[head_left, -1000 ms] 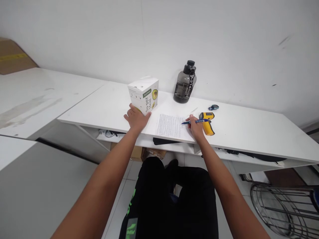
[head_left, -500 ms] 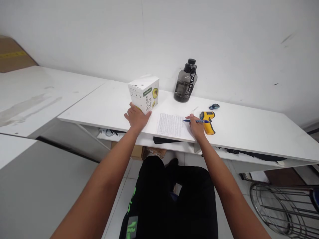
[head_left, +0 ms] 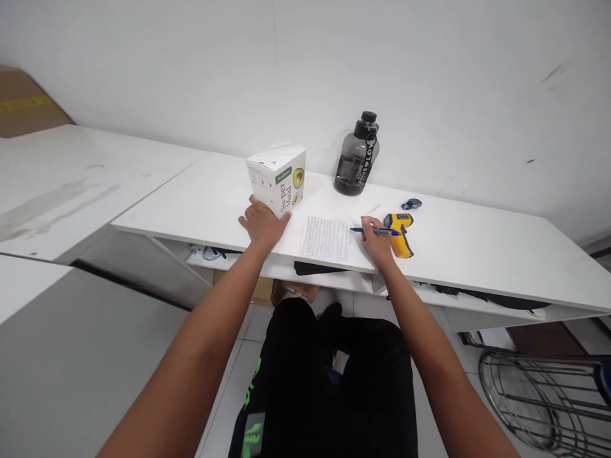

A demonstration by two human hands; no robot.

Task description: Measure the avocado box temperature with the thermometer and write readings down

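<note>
A white carton box (head_left: 277, 181) printed "Super Meal" with avocado pictures stands on the white table. My left hand (head_left: 265, 228) is spread around its near lower corner, thumb on the right face and fingers on the left. In my right hand (head_left: 376, 242) is a blue pen (head_left: 357, 229), pinched with its tip pointing left. That hand rests on the right edge of a sheet of paper (head_left: 327, 240) covered in dense handwriting. Just right of it lies a yellow and black infrared thermometer gun (head_left: 403, 240), close to the pen's back end.
A dark translucent water bottle (head_left: 356, 156) stands near the wall. A small dark blue object (head_left: 411, 204) lies behind the thermometer gun. Under the tabletop runs a shelf holding a black item (head_left: 317, 268). A metal wire rack (head_left: 544, 394) is at lower right, a cardboard box (head_left: 28, 105) at far left.
My right hand's fingers and the pen tip have shifted very slightly. My left hand, the box and the other objects stay in place; the view has barely moved.
</note>
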